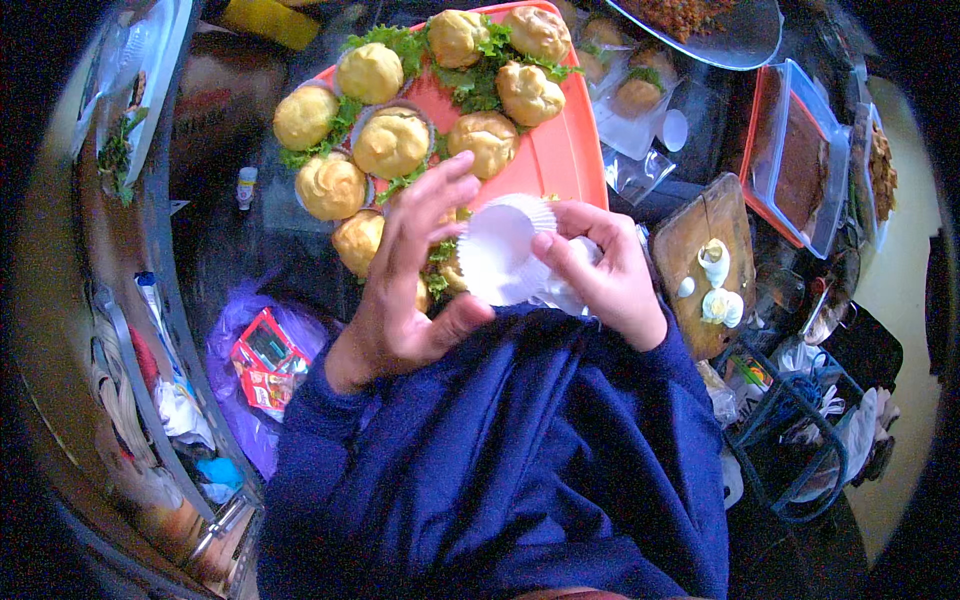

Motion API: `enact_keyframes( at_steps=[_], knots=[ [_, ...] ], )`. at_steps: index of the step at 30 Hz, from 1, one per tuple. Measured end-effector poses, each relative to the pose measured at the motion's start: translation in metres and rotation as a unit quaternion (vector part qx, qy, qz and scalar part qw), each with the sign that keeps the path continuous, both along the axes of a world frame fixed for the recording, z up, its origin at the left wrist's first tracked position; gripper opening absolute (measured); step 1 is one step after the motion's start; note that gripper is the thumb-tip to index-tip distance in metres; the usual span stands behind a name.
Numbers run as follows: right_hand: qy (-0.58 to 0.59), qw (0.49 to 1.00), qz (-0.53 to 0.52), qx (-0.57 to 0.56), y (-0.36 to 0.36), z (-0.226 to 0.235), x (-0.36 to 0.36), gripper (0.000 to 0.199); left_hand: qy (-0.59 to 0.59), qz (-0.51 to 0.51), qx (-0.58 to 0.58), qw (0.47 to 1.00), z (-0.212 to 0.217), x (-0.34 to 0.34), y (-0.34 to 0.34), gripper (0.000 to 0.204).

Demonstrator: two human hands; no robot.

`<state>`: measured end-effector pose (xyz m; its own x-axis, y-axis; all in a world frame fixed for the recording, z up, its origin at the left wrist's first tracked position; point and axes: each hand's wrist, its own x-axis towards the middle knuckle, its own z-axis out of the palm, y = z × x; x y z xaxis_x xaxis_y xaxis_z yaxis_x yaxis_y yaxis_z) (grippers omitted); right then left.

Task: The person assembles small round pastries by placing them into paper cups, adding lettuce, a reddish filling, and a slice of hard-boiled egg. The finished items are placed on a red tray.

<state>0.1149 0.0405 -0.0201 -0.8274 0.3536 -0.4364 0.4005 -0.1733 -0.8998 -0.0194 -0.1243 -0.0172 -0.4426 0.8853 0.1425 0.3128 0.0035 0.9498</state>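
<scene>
A white paper baking cup [497,250] is being peeled from a small stack, just above the near edge of the orange tray [560,160]. The stack is pinched by the right hand [607,280]; the cup's rim is touched by the left hand [410,280], fingers spread, nothing grasped. Judged: separation step. A clean single cup is needed next, likely for a yellow bun [391,142].
</scene>
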Motion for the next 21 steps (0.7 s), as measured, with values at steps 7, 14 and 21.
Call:
enact_keyframes(
  at_steps=[7,14,21],
  knots=[
    [0.042,0.99,-0.055,0.125,0.002,-0.014,-0.012,0.031,-0.416,0.035,-0.052,0.907,-0.02,0.007,-0.018,0.05],
    [-0.068,0.964,-0.042,0.255,0.004,-0.066,-0.05,0.056,-0.336,0.094,-0.079,0.934,-0.024,0.001,-0.034,0.037],
    [-0.048,0.974,-0.124,0.185,-0.017,-0.074,-0.061,0.054,-0.277,0.107,-0.092,0.95,-0.026,0.001,-0.035,0.032]
  ],
)
